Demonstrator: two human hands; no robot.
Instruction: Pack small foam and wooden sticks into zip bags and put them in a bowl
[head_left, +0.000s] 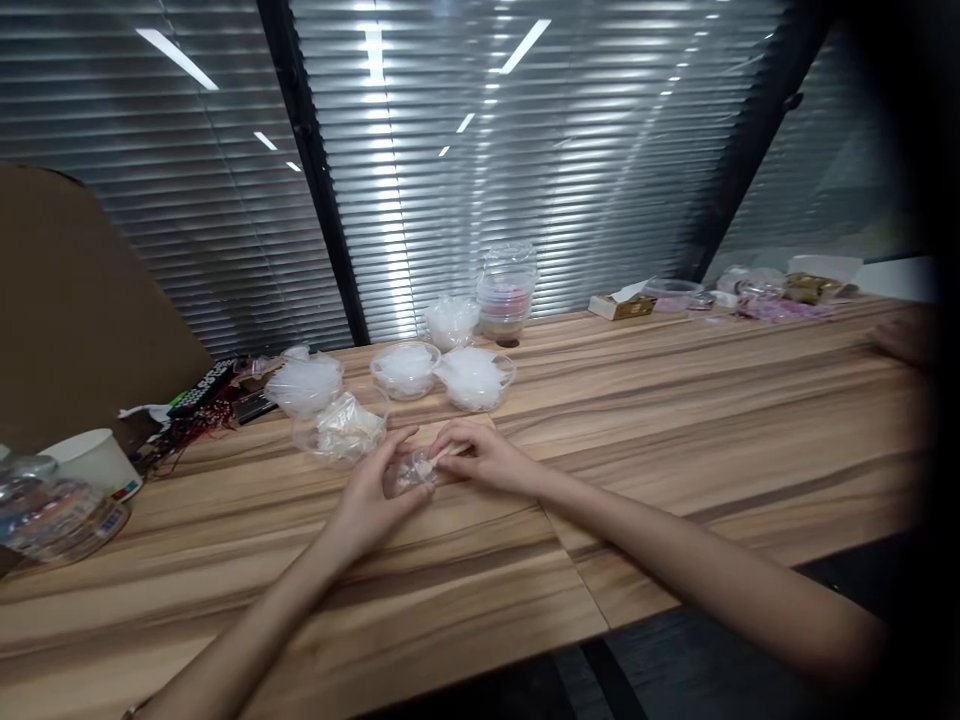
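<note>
My left hand (381,488) curls its thumb and fingers around a small piece of crinkled clear plastic (412,472) at the middle of the table. From the right, my right hand (484,458) pinches a thin pale strip (448,452), whose end meets the plastic. Its exact kind is too small to make out. Just beyond my left hand sits a clear round bowl (301,436) with a crinkled clear bag (349,428) of pale pieces in it.
Behind are several clear bowls of whitish plastic pieces (405,370) and a stack of clear tubs (508,295). A white tub (94,465), clear jar (60,510) and tangled wires (187,425) lie left. A small box (621,304) and another person's hand (902,338) are right.
</note>
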